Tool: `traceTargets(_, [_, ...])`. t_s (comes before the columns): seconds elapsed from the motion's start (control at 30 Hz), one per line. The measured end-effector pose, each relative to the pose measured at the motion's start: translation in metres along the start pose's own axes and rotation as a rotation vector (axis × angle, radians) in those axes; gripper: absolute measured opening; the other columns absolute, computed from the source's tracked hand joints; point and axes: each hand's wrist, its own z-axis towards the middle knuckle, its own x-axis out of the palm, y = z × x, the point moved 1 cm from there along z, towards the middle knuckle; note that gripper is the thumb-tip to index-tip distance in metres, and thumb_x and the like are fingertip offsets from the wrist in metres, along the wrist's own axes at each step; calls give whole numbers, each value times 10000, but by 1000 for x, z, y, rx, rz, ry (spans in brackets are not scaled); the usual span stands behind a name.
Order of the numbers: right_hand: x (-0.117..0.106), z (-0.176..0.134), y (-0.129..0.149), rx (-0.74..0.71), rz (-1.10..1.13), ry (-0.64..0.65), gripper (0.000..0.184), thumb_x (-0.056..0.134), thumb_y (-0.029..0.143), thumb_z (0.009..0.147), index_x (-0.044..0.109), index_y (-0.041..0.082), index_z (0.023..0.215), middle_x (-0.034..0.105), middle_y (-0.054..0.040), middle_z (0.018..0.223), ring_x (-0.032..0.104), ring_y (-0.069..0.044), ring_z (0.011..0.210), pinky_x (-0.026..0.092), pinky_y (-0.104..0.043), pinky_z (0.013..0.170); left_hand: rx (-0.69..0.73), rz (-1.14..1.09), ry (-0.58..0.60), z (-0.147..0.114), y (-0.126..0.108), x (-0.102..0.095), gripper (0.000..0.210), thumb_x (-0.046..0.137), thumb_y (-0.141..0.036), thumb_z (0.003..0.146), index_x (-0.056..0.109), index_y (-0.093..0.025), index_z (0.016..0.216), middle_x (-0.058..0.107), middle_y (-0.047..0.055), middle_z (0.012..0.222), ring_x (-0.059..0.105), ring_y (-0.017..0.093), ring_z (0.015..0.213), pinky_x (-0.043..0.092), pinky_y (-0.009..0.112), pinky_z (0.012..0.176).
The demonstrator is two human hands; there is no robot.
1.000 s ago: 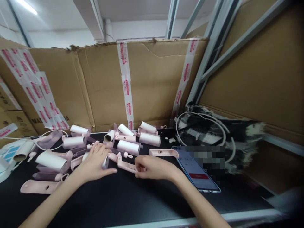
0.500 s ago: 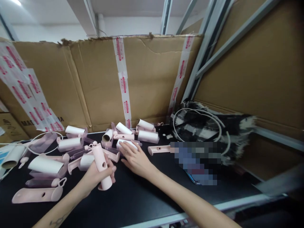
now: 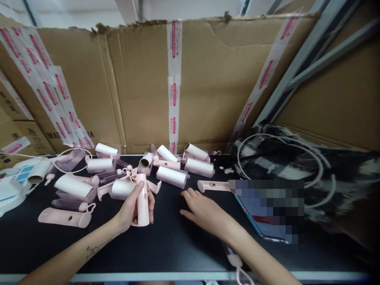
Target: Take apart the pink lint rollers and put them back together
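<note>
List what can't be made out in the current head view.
In the head view:
Phone: partly masked by pixel blocks.
Pink-capped tube: far end hidden by right forearm.
Left-hand fingers: partly behind the held pink shell.
White device: cut off by left edge.

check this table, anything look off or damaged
Yes: by the right forearm, a looped pink cap overlaps the near edge of the table, away from the clustered parts, and might fall. Behind, the cardboard has a ragged top, as if torn.

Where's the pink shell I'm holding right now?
The pink shell is in your left hand, left of centre in the head view, just right of a white roll.
</note>
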Motion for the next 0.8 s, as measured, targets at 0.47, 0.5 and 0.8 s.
traceTargets(0.47, [41, -92, -29, 348, 204, -137, 246, 508, 445, 832, 470, 209, 773, 581, -32, 762, 590, -163, 559, 401, -262, 499, -150, 27, 99, 2, 30, -5, 344, 325, -552, 865, 382, -217, 812, 520, -57, 520, 549, 131, 354, 418, 202, 358])
traceTargets(0.5, [41, -89, -27, 305, 228, -166, 229, 490, 422, 850, 476, 208, 772, 573, -28, 751, 583, -158, 590, 411, -260, 540, -155, 26, 95, 2, 30, -6, 334, 329, -543, 868, 384, -217, 817, 522, -56, 522, 550, 130, 356, 414, 198, 356])
traceTargets(0.8, [51, -114, -15, 358, 375, -584, 325, 431, 313, 891, 485, 196, 592, 530, -14, 565, 491, -128, 534, 376, -259, 557, -237, 54, 112, -7, 22, -6, 275, 419, -492, 846, 395, -221, 807, 532, -49, 559, 538, 119, 393, 441, 213, 406])
